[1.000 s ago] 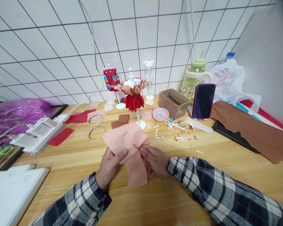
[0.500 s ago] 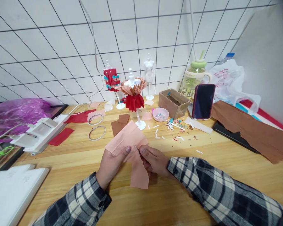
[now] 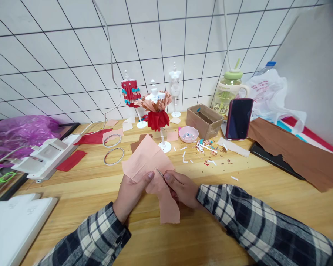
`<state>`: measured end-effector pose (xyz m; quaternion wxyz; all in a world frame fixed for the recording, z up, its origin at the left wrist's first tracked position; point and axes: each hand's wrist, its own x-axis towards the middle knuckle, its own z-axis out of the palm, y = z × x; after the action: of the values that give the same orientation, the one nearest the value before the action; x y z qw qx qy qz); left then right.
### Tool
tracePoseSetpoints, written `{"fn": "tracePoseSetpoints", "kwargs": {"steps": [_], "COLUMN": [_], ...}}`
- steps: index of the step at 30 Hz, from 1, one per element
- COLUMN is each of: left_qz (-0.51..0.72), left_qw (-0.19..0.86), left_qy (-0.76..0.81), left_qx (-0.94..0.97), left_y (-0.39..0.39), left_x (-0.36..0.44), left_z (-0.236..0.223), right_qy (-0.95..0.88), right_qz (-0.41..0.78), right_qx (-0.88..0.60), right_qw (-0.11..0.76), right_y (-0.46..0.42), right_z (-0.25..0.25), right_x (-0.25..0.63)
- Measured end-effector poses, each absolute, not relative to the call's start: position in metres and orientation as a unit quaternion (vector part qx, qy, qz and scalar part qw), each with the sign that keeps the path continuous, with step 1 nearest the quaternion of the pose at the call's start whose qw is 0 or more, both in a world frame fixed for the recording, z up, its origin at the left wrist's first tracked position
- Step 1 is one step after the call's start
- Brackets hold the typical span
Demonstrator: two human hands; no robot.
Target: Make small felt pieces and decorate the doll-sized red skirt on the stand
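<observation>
My left hand (image 3: 134,192) pinches a sheet of pink crepe paper (image 3: 144,159) between thumb and fingers, above the table. A strip of the same paper (image 3: 168,208) hangs below, between my hands. In my right hand (image 3: 183,186) is a pair of small scissors (image 3: 160,173), their thin metal tips lying over the sheet near my left thumb. The handles are hidden by my fingers. Just beyond the paper stands a small white mannequin (image 3: 154,95) dressed in a red skirt (image 3: 158,121) and a ruffled pink-brown paper collar (image 3: 158,105).
Behind stand a mannequin in red (image 3: 131,92) and a bare white mannequin (image 3: 175,87). A pink bowl (image 3: 188,139), cardboard box (image 3: 201,123), phone (image 3: 239,119) and paper scraps (image 3: 207,147) lie right of centre. Left are two rings (image 3: 113,156), red paper (image 3: 71,161) and a power strip (image 3: 41,159).
The pink sheet has tilted and its upper corner has shifted left. The hanging strip has swung slightly right. Both hands stay nearly in place.
</observation>
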<state>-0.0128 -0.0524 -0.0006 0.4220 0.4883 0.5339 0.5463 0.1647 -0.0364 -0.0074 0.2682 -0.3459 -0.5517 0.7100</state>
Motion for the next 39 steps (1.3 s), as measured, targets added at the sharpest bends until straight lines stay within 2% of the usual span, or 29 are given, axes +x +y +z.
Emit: {"fn": "tracePoseSetpoints", "kwargs": {"steps": [14, 21, 27, 33, 39], "left_qz": [0.520, 0.563, 0.518, 0.511, 0.507], "left_qw": [0.437, 0.464, 0.476, 0.495, 0.453], "left_qy": [0.540, 0.517, 0.526, 0.514, 0.524], "left_qx": [0.497, 0.449, 0.477, 0.478, 0.514], "left_y": [-0.0544, -0.0519, -0.0549, -0.0561, -0.0554], "left_x": [-0.0126, -0.0145, -0.0121, -0.0091, -0.0062], "left_z": [-0.0023, -0.0038, -0.0032, 0.0011, 0.0041], "right_qy": [-0.505, -0.488, -0.528, -0.509, -0.525], "right_qz": [0.751, 0.776, 0.736, 0.747, 0.728], "right_qx": [-0.344, -0.311, -0.341, -0.340, -0.343], "right_qw": [0.250, 0.250, 0.251, 0.260, 0.278], "right_y": [-0.0405, -0.0387, -0.0391, -0.0399, -0.0418], "right_z": [0.0008, 0.0008, -0.0029, -0.0040, -0.0051], "right_x": [0.1657, 0.1657, 0.1659, 0.1645, 0.1629]}}
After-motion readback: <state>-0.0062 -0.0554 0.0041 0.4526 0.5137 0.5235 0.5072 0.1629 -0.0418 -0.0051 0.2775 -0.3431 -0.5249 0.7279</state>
